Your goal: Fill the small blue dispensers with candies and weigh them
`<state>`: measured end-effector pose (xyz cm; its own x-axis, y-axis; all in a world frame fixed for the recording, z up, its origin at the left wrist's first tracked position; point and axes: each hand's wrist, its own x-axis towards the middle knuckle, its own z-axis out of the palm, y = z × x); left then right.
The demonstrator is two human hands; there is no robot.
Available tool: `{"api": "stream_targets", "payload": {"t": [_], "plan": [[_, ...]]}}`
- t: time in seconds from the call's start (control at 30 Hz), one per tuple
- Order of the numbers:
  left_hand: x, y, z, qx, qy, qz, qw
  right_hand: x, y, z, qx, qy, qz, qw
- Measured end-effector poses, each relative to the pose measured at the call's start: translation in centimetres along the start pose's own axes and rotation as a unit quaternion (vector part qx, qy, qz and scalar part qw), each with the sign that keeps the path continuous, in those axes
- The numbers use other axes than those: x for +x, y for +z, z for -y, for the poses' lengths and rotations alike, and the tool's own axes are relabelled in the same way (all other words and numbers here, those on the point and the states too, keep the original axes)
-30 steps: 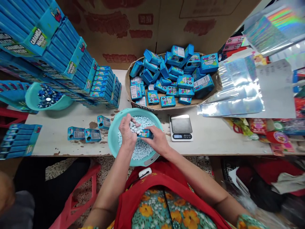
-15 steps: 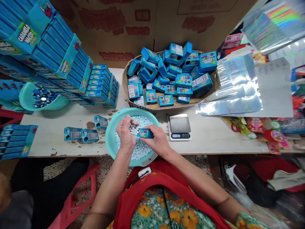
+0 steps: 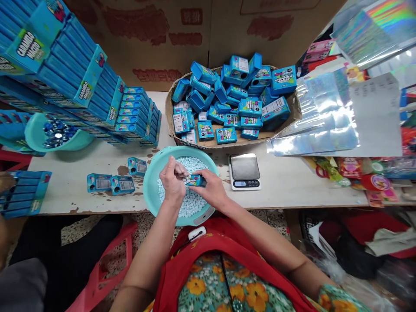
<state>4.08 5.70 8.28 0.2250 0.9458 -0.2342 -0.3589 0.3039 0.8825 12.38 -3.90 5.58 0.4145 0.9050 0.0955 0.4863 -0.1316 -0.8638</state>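
A turquoise basin (image 3: 150,190) full of small pale blue candies (image 3: 191,205) stands at the table's front edge. Over it my right hand (image 3: 212,189) grips a small blue candy box (image 3: 196,180) lying on its side, its end turned toward my other hand. My left hand (image 3: 173,180) is cupped with curled fingers around some candies, right against the end of the box. Whether candies are passing into the box is too small to tell.
A carton tray (image 3: 214,144) heaped with blue boxes stands behind the basin. To the right is a digital scale (image 3: 244,172); leftward lie three boxes (image 3: 122,185) and tall display stacks (image 3: 87,86). Another person's hand (image 3: 6,182) is at the far left.
My left fingers have closed further over the candies and come up to the box's end. The box has shifted slightly left. Another person's hand has appeared at the far left boxes.
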Motion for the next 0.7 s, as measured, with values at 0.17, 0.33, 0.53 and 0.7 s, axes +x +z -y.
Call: {"api": "stream_targets", "payload": {"t": [0.17,0.33,0.53,0.7], "plan": [[-0.3,-0.1,0.2,0.015,0.0,0.005,1.0,-0.2,-0.1,-0.2,-0.001,0.0,-0.003,1.0],[-0.5,-0.1,0.5,-0.005,0.007,0.0,1.0,-0.2,-0.1,0.2,0.002,0.002,0.007,1.0],[-0.7,0.1,-0.3,0.021,-0.009,0.039,0.999,0.0,-0.3,0.3,0.002,0.007,0.006,1.0],[1.7,-2.9,0.7,0.076,0.03,-0.007,0.997,-1.0,-2.7,0.5,0.057,0.02,-0.016,0.998]]}}
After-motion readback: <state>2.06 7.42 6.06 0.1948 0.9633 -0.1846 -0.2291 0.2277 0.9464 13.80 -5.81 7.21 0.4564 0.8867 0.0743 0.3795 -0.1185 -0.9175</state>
